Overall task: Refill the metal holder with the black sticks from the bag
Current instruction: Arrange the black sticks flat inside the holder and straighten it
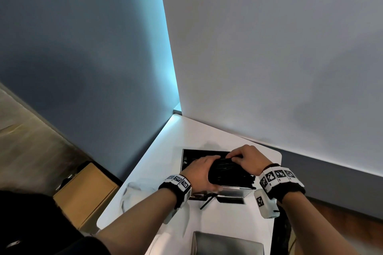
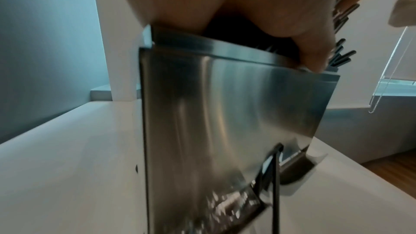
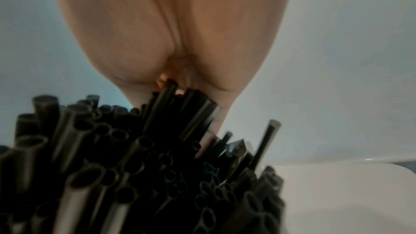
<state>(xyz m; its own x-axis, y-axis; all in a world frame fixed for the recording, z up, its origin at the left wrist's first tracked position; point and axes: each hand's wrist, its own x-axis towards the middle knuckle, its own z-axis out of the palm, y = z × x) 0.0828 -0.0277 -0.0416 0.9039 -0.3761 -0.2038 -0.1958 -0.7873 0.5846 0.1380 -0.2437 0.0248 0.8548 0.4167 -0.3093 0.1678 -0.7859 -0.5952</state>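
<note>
Both hands over the metal holder (image 1: pixel 232 191) on the white bench (image 1: pixel 217 138), close to the wall corner. Left hand (image 1: pixel 202 174) grip curled round the bundle of black sticks (image 1: pixel 230 172), thumb tip at the holder's front rim in the left wrist view. Right hand (image 1: pixel 246 158) grip bent, fingertips pressing on top of the bundle. Stick ends poke out right, past the holder's edge. One loose stick (image 1: pixel 206 202) leans at the holder's front. Clear bag (image 1: pixel 132 190) lies left of holder, crumpled. Grey slab (image 1: pixel 226 244) at near bench edge; wooden box (image 1: pixel 87 194) on floor, left
</note>
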